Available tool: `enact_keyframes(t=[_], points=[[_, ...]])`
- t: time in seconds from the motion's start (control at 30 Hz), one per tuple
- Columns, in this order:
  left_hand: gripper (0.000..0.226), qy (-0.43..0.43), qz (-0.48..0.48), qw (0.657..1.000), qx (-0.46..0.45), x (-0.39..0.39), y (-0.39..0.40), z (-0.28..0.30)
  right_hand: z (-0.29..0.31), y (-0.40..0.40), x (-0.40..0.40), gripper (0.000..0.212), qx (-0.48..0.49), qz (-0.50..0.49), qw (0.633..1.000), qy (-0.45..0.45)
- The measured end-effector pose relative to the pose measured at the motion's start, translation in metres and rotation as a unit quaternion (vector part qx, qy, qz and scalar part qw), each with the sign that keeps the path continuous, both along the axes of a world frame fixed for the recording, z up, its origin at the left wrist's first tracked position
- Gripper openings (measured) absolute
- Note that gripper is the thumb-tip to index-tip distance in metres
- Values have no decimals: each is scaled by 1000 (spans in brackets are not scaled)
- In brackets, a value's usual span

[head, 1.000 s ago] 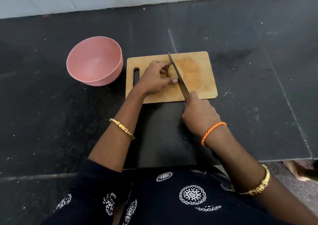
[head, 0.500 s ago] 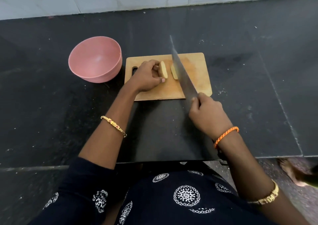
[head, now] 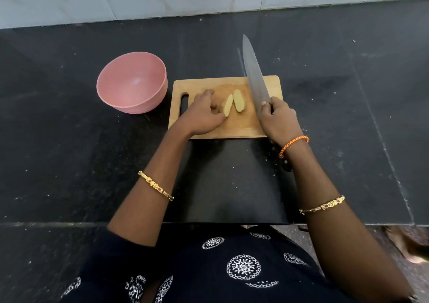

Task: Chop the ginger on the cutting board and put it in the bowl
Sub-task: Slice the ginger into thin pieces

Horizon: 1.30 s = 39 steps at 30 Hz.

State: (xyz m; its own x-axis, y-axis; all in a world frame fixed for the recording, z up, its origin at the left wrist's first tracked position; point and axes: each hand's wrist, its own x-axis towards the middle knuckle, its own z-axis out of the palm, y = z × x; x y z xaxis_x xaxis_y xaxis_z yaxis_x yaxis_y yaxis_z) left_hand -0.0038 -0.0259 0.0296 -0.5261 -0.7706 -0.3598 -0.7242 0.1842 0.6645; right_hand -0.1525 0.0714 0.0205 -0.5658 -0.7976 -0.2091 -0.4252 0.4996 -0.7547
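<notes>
**Ginger halved on the board**

Black stone worktop [head: 69, 163]; round pink plastic bowl [head: 132, 82] left of rectangular wooden cutting board [head: 255, 126]. Right hand [head: 278, 119] grips long steel knife [head: 254, 75]. Left hand [head: 202, 114], fingers curled, touches two pale ginger halves [head: 233, 103] mid-board.

1. A second ago our long steel knife [head: 255, 77] cut down through the whole tan ginger root; now the blade is lifted clear, right of two pale yellow ginger halves [head: 234, 102].
2. Our left hand [head: 204, 114] has loosened from gripping the root; its thumb touches the nearer half.
</notes>
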Motion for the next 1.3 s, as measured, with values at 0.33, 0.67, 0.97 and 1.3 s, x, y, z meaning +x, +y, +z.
enact_keyframes(t=[0.33, 0.67, 0.97, 1.3], points=[[65, -101, -84, 952, -275, -42, -4, -6, -1, -7, -8, 26, -24, -12, 999, -19], [73, -27, 235, 906, -350, -24, -21, 4, -3, -10, -17, 27, -37, -27, 997, -61], [69, -104, 243, 915, -306, -10, -7, -26, -6, -19, -18, 32, -42, -28, 989, -137], [57, -50, -94, 987, -122, -12, -5, 21, -3, -6, -17, 28, -32, -19, 990, -133]])
